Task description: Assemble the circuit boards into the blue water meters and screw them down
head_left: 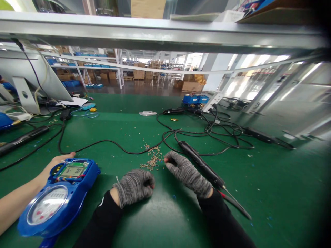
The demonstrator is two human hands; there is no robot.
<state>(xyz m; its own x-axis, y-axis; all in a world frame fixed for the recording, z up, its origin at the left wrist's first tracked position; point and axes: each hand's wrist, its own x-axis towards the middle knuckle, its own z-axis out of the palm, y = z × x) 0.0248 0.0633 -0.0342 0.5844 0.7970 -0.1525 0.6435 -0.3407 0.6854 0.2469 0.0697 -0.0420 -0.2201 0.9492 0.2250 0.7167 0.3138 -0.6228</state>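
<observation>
My left hand (136, 186), in a grey knitted glove, rests on the green mat curled into a fist; what it holds, if anything, is hidden. My right hand (186, 171), also gloved, lies flat-wristed with its fingertips pinched together at the right edge of a small pile of brass screws (152, 159). Whatever sits in the pinch is too small to name. A black electric screwdriver (200, 164) lies on the mat just right of my right hand, tip toward me. A blue water meter (55, 198) stands at the lower left, held by another person's bare hand (57, 161).
Black cables (207, 132) loop across the mat beyond the screws. A second black driver (23, 139) lies far left below a monitor's back (28, 77). Blue boxes (195, 99) and a small plastic bag (148, 113) sit at the back. A metal shelf rail (165, 32) runs overhead.
</observation>
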